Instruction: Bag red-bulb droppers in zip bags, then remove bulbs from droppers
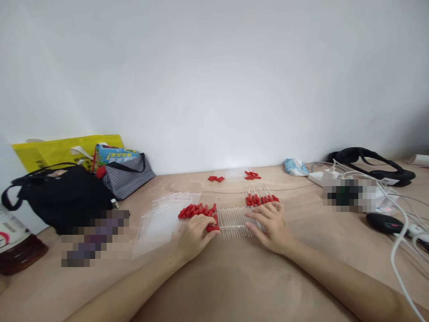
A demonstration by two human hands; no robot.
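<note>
My left hand [197,236] pinches a red rubber bulb [212,228] between thumb and fingers. From that bulb a thin clear glass tube [233,227] runs right to the thumb and fingers of my right hand [273,226], which are closed about its far end. Beneath and behind it lies a row of clear glass tubes [231,217], side by side on the table. A heap of loose red bulbs [194,210] rests just behind my left hand. Behind my right hand lie several tubes with red bulbs fitted [261,198], bulb ends toward me.
Clear plastic bags [161,219] lie left of the bulbs. Further back are more red bulbs [216,179] near the wall. At left stand a black bag [67,192], a striped pouch [127,176] and a bottle [16,246]. White cables [398,250] and a black headset [375,165] occupy the right.
</note>
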